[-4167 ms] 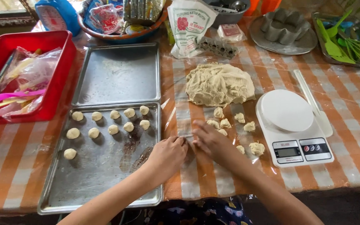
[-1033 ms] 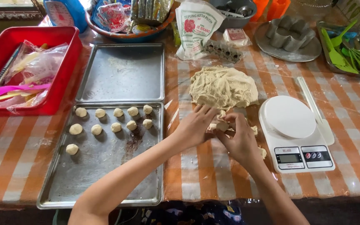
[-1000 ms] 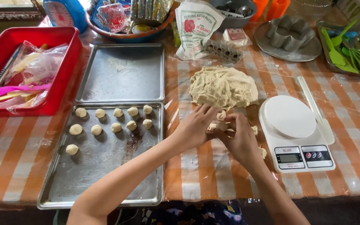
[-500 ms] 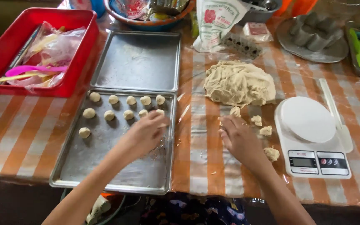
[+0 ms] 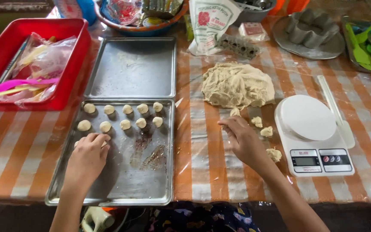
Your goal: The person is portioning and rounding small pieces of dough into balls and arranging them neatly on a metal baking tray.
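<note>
Head view: left hand (image 5: 87, 158) curls fingers over a dough ball on the baking tray (image 5: 121, 189); right hand (image 5: 243, 141) hovers loosely open; white flour bag (image 5: 211, 23) stands behind.

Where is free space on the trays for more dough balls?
The far tray is bare. The near tray is free below and right of the left hand. Its top rows hold dough balls. Beside the scale, pieces crowd the right hand.

Red tub (image 5: 67, 60), white kitchen scale (image 5: 312, 135), green spatulas (image 5: 366, 45), flour bag (image 5: 211, 21)
</note>
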